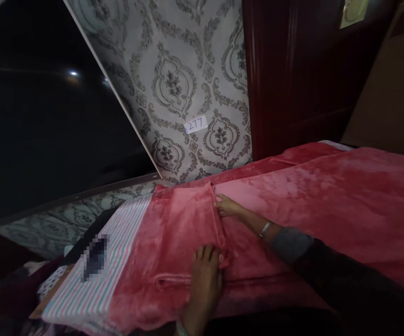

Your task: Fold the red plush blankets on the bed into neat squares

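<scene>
On the bed, at the middle of my view: red plush blanket (307, 200) spread out to the right, with a folded section (188, 224) on top at its left end. Can't tell if the section and the spread are one piece.

My right hand (227, 206) is at the section's far right edge, fingertips touching the fabric near the corner. My left hand (206, 270) is lower down, near the same edge, palm down, fingers bent over the cloth beside a small bunched bit. Can't tell on either hand whether the fingers are pinched on fabric or just pressing. Silver bracelet (266, 228) on right wrist.

Left of the section: more red plush, then a striped sheet (128, 228) with a dark, pixelated object (95, 259) on it. Behind: patterned wallpaper (174, 84), paper label (195, 124) reading 277, big dark screen (48, 102) left, dark red door (303, 70) right.
</scene>
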A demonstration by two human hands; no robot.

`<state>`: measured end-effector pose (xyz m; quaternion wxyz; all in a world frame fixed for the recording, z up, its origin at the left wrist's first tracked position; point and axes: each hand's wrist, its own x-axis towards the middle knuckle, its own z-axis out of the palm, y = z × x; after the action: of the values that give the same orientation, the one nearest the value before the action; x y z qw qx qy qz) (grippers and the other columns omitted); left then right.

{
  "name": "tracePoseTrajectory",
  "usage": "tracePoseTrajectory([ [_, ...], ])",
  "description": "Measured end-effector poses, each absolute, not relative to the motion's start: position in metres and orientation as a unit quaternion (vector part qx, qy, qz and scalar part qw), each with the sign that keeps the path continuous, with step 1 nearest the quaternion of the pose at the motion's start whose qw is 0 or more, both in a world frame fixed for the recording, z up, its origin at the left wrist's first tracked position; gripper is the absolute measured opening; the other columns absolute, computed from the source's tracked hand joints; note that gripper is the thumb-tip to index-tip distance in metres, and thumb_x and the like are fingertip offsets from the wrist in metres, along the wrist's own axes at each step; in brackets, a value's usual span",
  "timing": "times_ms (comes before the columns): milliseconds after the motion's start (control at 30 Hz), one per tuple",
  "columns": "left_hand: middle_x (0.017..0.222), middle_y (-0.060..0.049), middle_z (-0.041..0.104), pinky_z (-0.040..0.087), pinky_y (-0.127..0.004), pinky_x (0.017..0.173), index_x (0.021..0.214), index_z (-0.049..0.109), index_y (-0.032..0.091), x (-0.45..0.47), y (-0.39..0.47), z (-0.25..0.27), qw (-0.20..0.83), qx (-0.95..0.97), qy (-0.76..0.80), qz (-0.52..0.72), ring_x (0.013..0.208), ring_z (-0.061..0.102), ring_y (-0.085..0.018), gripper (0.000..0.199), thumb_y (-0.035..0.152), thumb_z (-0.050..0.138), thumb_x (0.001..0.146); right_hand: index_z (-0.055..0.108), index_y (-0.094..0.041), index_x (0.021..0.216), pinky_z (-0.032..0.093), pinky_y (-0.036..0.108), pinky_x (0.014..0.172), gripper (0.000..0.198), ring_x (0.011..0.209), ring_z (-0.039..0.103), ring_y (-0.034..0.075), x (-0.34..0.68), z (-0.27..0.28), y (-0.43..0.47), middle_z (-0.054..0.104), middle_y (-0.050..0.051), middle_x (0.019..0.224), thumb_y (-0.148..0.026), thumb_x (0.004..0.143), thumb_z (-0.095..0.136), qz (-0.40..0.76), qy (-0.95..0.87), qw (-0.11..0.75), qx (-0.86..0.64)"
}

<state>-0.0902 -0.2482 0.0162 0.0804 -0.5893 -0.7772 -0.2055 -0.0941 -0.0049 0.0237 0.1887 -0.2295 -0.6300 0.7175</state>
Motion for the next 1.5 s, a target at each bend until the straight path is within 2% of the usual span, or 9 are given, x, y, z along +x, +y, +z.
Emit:
tracePoseTrajectory([
  [167, 0.123, -0.011, 0.069, 0.053, -0.044, 0.097, 0.123, 0.067, 0.019, -0.101, -0.248, 0.020, 0.128, -0.606, -0.732, -0.285, 0.113, 0.062, -0.025, 0.055, 0.004, 0.045, 0.075, 0.041, -0.023, 0.150, 0.056, 0.041, 0.093, 0.081, 0.103, 0.068, 0.023, -0.138, 0.041, -0.005, 0.070, 0.006, 0.118, -0.006, 0.071, 0.054, 0.650, -0.666, 0.266, -0.252],
  [267, 0.132, -0.010, 0.065, 0.049, -0.047, 0.103, 0.128, 0.065, 0.021, -0.094, -0.241, 0.017, 0.172, -0.604, -0.718, -0.301, 0.122, 0.058, -0.026, 0.061, 0.005, 0.044, 0.074, 0.047, -0.025, 0.147, 0.042, 0.040, 0.112, 0.081, 0.132, 0.052, 0.023, -0.139, 0.046, 0.006, 0.054, 0.006, 0.146, -0.003, 0.069, 0.051, 0.596, -0.686, 0.337, -0.246],
  [333, 0.134, -0.011, 0.064, 0.048, -0.049, 0.105, 0.127, 0.066, 0.021, -0.084, -0.235, 0.010, 0.170, -0.610, -0.718, -0.289, 0.125, 0.056, -0.028, 0.063, 0.004, 0.046, 0.069, 0.046, -0.024, 0.149, 0.034, 0.040, 0.118, 0.084, 0.141, 0.042, 0.024, -0.127, 0.042, 0.016, 0.046, 0.006, 0.153, -0.002, 0.068, 0.053, 0.556, -0.706, 0.362, -0.249],
  [467, 0.126, -0.010, 0.068, 0.053, -0.045, 0.099, 0.114, 0.071, 0.023, -0.066, -0.225, -0.010, 0.088, -0.639, -0.728, -0.233, 0.115, 0.061, -0.028, 0.062, 0.003, 0.049, 0.060, 0.041, -0.016, 0.152, 0.042, 0.043, 0.111, 0.087, 0.129, 0.056, 0.029, -0.100, 0.017, 0.033, 0.060, 0.013, 0.139, -0.004, 0.068, 0.057, 0.503, -0.746, 0.322, -0.296],
  [600, 0.126, -0.008, 0.067, 0.051, -0.043, 0.101, 0.114, 0.070, 0.025, -0.063, -0.224, -0.020, 0.065, -0.639, -0.733, -0.223, 0.115, 0.060, -0.027, 0.069, 0.002, 0.049, 0.053, 0.040, -0.017, 0.152, 0.047, 0.039, 0.106, 0.076, 0.121, 0.062, 0.025, -0.100, 0.002, 0.045, 0.063, 0.011, 0.136, -0.013, 0.079, 0.058, 0.501, -0.747, 0.310, -0.310],
  [833, 0.126, -0.010, 0.069, 0.053, -0.043, 0.097, 0.120, 0.068, 0.024, -0.076, -0.223, -0.026, 0.144, -0.655, -0.702, -0.239, 0.113, 0.062, -0.028, 0.065, 0.005, 0.052, 0.061, 0.058, -0.023, 0.139, 0.044, 0.038, 0.109, 0.067, 0.127, 0.058, 0.023, -0.134, 0.014, 0.059, 0.064, 0.005, 0.136, -0.006, 0.074, 0.057, 0.486, -0.761, 0.320, -0.287],
  [1133, 0.131, -0.012, 0.067, 0.052, -0.048, 0.102, 0.124, 0.066, 0.024, -0.066, -0.213, -0.065, 0.200, -0.647, -0.707, -0.205, 0.122, 0.060, -0.032, 0.067, 0.008, 0.059, 0.060, 0.066, -0.017, 0.131, 0.042, 0.044, 0.111, 0.059, 0.124, 0.060, 0.029, -0.123, 0.003, 0.070, 0.067, 0.012, 0.130, -0.005, 0.073, 0.060, 0.449, -0.786, 0.297, -0.304],
  [1233, 0.133, -0.012, 0.066, 0.052, -0.047, 0.104, 0.126, 0.065, 0.021, -0.062, -0.217, -0.061, 0.201, -0.657, -0.694, -0.214, 0.123, 0.059, -0.031, 0.069, 0.006, 0.055, 0.060, 0.065, -0.013, 0.133, 0.042, 0.042, 0.111, 0.059, 0.126, 0.059, 0.030, -0.120, 0.005, 0.069, 0.065, 0.015, 0.133, -0.005, 0.074, 0.060, 0.451, -0.787, 0.289, -0.305],
  [1500, 0.135, -0.014, 0.064, 0.046, -0.049, 0.112, 0.133, 0.060, 0.013, -0.046, -0.219, -0.015, 0.111, -0.665, -0.703, -0.229, 0.128, 0.057, -0.027, 0.069, -0.001, 0.046, 0.067, 0.048, -0.020, 0.149, 0.044, 0.039, 0.110, 0.073, 0.124, 0.059, 0.023, -0.097, 0.001, 0.049, 0.058, 0.006, 0.144, -0.010, 0.078, 0.063, 0.477, -0.782, 0.271, -0.295],
])
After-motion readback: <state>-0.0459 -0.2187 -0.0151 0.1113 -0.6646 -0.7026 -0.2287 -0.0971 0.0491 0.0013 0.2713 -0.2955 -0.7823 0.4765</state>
